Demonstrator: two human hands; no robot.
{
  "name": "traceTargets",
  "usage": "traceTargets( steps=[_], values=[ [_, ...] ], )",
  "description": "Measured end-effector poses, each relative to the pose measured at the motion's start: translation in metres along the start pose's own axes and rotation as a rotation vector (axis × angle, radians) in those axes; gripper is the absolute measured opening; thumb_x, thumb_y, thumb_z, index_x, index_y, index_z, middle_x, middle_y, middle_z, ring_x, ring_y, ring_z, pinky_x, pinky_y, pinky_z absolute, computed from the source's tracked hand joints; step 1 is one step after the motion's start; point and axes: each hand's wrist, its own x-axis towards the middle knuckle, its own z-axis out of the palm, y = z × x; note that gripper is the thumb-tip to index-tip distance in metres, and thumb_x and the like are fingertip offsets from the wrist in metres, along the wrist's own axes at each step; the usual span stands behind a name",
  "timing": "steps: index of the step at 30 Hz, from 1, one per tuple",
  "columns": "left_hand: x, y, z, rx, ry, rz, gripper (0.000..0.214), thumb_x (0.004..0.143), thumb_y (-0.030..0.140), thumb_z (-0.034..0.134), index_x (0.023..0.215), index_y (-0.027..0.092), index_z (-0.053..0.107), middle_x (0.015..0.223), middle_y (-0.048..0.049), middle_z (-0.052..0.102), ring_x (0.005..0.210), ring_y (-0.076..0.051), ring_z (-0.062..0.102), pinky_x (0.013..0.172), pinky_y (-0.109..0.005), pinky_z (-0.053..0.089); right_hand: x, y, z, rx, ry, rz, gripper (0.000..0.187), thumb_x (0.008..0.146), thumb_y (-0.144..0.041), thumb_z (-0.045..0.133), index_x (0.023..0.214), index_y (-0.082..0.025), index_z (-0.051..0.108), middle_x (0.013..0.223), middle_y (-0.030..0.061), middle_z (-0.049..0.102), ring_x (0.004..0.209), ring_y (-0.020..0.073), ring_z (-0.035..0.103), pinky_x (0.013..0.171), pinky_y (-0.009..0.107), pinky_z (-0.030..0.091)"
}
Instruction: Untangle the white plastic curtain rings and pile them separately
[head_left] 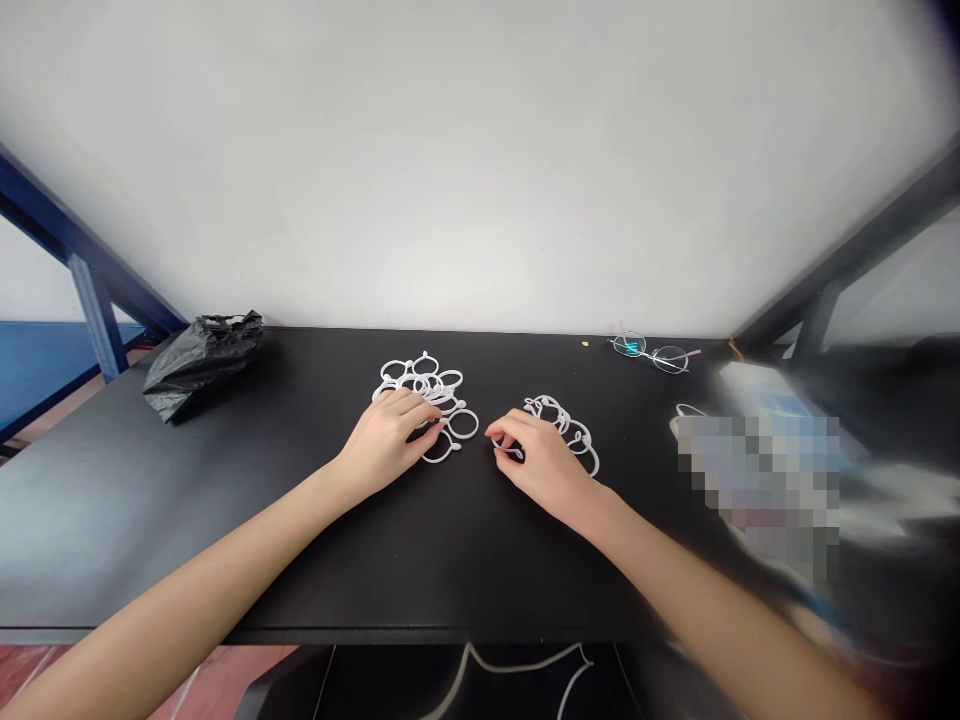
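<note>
Two heaps of white plastic rings lie on a black table (450, 560). My left hand (390, 435) rests palm down on the near edge of the larger ring pile (424, 385), its fingertips pinching a loose ring (442, 450). My right hand (536, 455) sits curled over the smaller ring pile (562, 420), thumb and fingers pinched on a ring at its left side. The hands are a short gap apart near the table's middle.
A crumpled black plastic bag (199, 362) lies at the back left. Thin-framed glasses (651, 352) rest at the back right near the white wall. A blurred-out object (757, 480) sits at the right. Blue frame bars (90, 300) stand at the left.
</note>
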Motion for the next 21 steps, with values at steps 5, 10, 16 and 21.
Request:
traceTargets(
  steps=[5, 10, 16, 21],
  values=[
    [0.0, 0.001, -0.001, -0.046, 0.009, 0.008, 0.011, 0.093, 0.023, 0.055, 0.095, 0.019, 0.065, 0.086, -0.0047, 0.068, 0.079, -0.018, 0.061, 0.075, -0.032, 0.045, 0.0, -0.003, 0.003, 0.163, 0.092, -0.112, 0.02, 0.082, -0.005, 0.052, 0.09, -0.019, 0.064, 0.087, 0.0037, 0.063, 0.072, 0.0145, 0.063, 0.07, 0.03, 0.053],
    [0.001, 0.013, -0.008, -0.241, -0.027, 0.042, 0.027, 0.093, 0.026, 0.056, 0.118, 0.018, 0.058, 0.107, -0.0106, 0.068, 0.097, -0.022, 0.063, 0.088, -0.036, 0.048, -0.001, -0.015, -0.001, 0.442, 0.181, -0.097, 0.008, 0.088, -0.019, 0.058, 0.087, -0.02, 0.066, 0.09, 0.0055, 0.068, 0.08, 0.017, 0.067, 0.076, 0.033, 0.056],
    [0.004, 0.03, -0.016, -0.756, -0.333, -0.236, 0.026, 0.097, 0.037, 0.048, 0.098, 0.017, 0.065, 0.073, -0.0021, 0.065, 0.071, -0.014, 0.06, 0.068, -0.027, 0.049, 0.0, -0.021, -0.005, 0.86, 0.091, 0.137, 0.017, 0.082, -0.033, 0.072, 0.087, -0.018, 0.065, 0.088, 0.0052, 0.073, 0.085, 0.0197, 0.073, 0.082, 0.036, 0.061],
    [0.007, 0.028, -0.013, -1.128, -0.357, -0.469, 0.029, 0.095, 0.042, 0.052, 0.085, 0.017, 0.062, 0.066, -0.0002, 0.063, 0.067, -0.013, 0.059, 0.07, -0.027, 0.048, 0.001, -0.017, -0.003, 0.844, 0.122, 0.145, 0.02, 0.077, -0.032, 0.076, 0.09, -0.019, 0.066, 0.092, 0.006, 0.073, 0.085, 0.0183, 0.071, 0.081, 0.035, 0.061]
  ],
)
